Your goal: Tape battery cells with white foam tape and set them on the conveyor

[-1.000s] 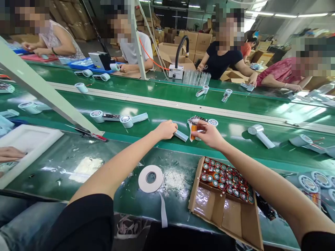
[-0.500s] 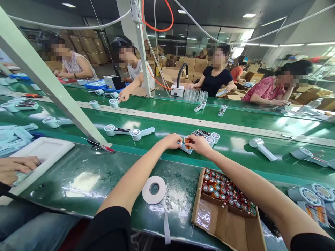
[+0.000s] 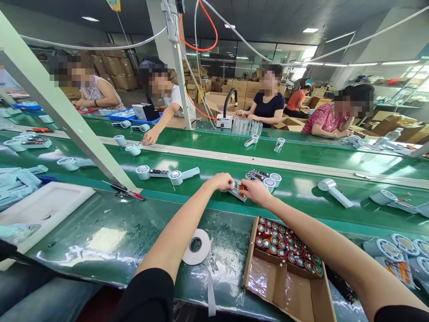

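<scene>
Both arms reach out over the green conveyor belt. My left hand [image 3: 224,181] is closed at the near-left end of a light-blue fan handle [image 3: 238,195], an open half-shell lying at the belt's near side. In the fingers of my right hand [image 3: 256,191] is an orange battery [image 3: 241,189], held at the open handle; its seating is partly hidden by the fingers. Just behind my right hand, several fans with exposed black circuit boards [image 3: 258,174] lie side by side. Below my right forearm, a cardboard box [image 3: 250,268] holds rows of orange batteries [image 3: 275,241] with red wires.
A roll of white tape [image 3: 205,252] lies between my arms. Left are red-handled tweezers [image 3: 136,195], a slanted post [image 3: 72,109] and a white foam tray [image 3: 78,191]. More fans [image 3: 176,177] lie along the belt; fan bodies [image 3: 389,250] crowd the right. Co-workers sit opposite.
My hands stay at the handle, the right shifting slightly with the battery. A neighbour's hand has left the foam tray. A co-worker's hand opposite has moved a fan nearer the divider.
</scene>
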### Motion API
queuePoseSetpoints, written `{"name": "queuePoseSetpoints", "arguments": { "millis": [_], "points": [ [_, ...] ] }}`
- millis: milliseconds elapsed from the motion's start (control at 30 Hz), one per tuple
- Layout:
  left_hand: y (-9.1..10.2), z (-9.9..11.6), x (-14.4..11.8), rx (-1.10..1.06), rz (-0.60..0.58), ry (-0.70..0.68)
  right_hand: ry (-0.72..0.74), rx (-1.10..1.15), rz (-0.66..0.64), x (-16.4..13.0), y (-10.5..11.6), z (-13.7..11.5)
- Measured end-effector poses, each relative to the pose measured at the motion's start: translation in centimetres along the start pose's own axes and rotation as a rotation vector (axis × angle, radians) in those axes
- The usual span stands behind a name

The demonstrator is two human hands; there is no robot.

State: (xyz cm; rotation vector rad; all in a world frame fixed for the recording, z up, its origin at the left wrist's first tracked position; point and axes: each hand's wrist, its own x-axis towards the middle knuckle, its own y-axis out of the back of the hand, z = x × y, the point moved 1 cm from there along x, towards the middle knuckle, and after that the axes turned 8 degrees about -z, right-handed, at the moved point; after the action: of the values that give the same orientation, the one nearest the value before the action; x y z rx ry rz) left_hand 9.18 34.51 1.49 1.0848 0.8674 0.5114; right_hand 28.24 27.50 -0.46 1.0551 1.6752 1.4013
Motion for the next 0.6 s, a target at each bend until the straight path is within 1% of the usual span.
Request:
{"name": "queuePoseSetpoints", "arguments": {
  "millis": [100, 267, 367, 467, 600],
  "points": [
    [0.2, 0.2, 0.1, -0.044, 0.027, 0.039, -0.023, -0.024, -0.012, -0.5, 0.2, 0.1],
    [-0.5, 1.1, 1.1, -0.080, 0.078, 0.114, -0.023, -0.059, -0.083, -0.4, 0.3, 0.2],
    [-0.8, 1.5, 1.8, -0.082, 0.083, 0.129, -0.034, -0.069, -0.137, 0.2, 0.1, 0.2],
    [-1.1, 1.7, 2.3, -0.078, 0.091, 0.137, -0.010, -0.067, -0.190, 0.7, 0.0, 0.2],
    [-1.4, 2.1, 2.7, -0.080, 0.116, 0.150, 0.008, -0.062, -0.220, 0.3, 0.3, 0.4]
  ]
}}
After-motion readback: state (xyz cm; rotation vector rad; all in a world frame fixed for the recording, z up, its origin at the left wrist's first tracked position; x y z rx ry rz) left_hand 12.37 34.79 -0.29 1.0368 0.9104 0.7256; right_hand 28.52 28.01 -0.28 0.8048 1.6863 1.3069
